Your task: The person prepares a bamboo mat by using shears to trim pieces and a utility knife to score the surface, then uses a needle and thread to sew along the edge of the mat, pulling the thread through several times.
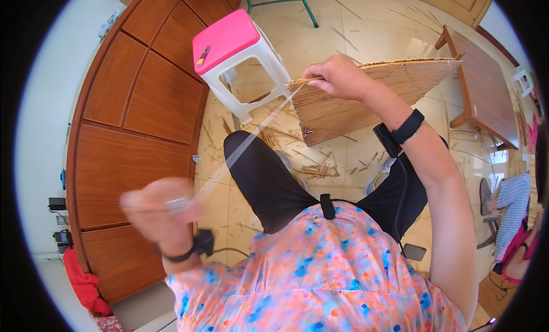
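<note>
My right hand (337,77) grips the upper left corner of a panel of thin tan sticks (372,109), held tilted in front of me. From that corner a translucent strip (250,138) stretches taut down to the left, to my left hand (155,209), which is closed on it and blurred by motion. A small shiny piece (178,204) shows at the left hand, too smeared to make out.
A pink-topped stool (229,32) carries a small yellow cutter (203,56). Wooden cabinet (131,177), low bench (480,80), green-legged furniture (310,14), scattered sticks (320,169) and phone (414,252) surround me. Another person's checked-clad leg (512,197) is at right.
</note>
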`<state>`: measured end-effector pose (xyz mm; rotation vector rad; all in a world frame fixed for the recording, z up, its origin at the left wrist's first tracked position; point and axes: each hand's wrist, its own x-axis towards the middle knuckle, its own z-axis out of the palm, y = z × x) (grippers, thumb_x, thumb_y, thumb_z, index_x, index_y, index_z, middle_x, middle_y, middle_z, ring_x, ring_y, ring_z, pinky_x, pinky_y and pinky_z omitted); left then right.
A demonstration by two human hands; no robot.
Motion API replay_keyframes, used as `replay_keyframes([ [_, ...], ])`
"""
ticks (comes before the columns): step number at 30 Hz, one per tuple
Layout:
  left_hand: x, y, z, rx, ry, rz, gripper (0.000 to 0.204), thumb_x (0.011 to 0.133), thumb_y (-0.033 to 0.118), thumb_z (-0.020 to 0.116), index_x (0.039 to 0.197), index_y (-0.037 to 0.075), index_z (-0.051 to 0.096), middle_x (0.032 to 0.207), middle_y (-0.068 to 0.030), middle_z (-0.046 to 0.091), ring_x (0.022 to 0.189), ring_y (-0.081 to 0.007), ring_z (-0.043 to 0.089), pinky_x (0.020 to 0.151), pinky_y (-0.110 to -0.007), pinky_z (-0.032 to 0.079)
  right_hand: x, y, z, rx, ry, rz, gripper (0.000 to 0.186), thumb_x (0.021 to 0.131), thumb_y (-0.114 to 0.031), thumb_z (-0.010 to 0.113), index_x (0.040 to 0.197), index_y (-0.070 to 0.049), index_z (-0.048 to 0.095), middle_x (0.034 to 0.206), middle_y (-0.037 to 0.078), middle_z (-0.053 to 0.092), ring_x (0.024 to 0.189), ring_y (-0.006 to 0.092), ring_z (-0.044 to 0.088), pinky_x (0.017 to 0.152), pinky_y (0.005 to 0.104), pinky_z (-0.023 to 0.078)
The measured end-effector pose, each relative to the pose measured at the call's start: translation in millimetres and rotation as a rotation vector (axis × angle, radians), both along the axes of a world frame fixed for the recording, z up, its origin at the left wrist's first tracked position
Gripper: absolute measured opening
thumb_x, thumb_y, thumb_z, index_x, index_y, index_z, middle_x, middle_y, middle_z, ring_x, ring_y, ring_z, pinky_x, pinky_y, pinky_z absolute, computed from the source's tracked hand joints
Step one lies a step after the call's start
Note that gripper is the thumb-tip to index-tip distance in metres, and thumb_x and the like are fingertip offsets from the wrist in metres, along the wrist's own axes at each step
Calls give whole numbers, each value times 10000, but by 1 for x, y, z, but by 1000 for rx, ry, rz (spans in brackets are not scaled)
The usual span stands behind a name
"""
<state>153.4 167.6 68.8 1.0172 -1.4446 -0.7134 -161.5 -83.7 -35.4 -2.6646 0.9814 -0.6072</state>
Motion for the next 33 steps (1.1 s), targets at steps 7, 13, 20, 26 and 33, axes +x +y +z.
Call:
replay_keyframes([
  [7, 215, 172, -14, -369, 691, 360, 99, 1052, 121, 415, 981, 65, 454, 639, 32, 247, 534, -79, 271, 490, -224, 259, 15, -8, 2, 22, 18, -108, 200, 854, -229, 661, 1036, -167, 717, 841, 129, 703, 809, 330, 664, 749, 441, 522],
  [13, 358, 379, -117, -453, 766, 1347, 263, 967, 119, 537, 722, 68, 455, 680, -24, 506, 601, -125, 474, 574, -222, 436, 5, -30, -4, 3, -73, -126, 194, 842, -212, 678, 1020, -147, 720, 861, 128, 706, 809, 333, 663, 744, 439, 521],
  [20, 116, 100, -75, 173, 186, 1019, 67, 902, 30, 599, 961, 38, 569, 856, -30, 560, 646, -87, 475, 563, -220, 418, 19, -5, 1, 16, -29, -65, 205, 836, -222, 696, 1010, -116, 714, 862, 140, 704, 785, 338, 660, 726, 426, 525],
  [26, -47, -76, -103, 345, 128, 63, 109, 846, -37, 611, 944, -25, 564, 813, -55, 599, 684, -132, 624, 629, -245, 501, 24, 15, 2, 16, -77, -112, 196, 835, -225, 701, 994, -112, 717, 811, 150, 695, 741, 338, 662, 703, 417, 534],
  [33, -146, -133, -170, 283, 184, 218, 278, 853, -30, 663, 1121, -56, 591, 845, -54, 630, 648, -114, 661, 601, -232, 526, 22, 28, -9, -22, -137, -157, 218, 805, -227, 728, 989, -111, 718, 752, 144, 687, 692, 328, 665, 651, 407, 537],
])
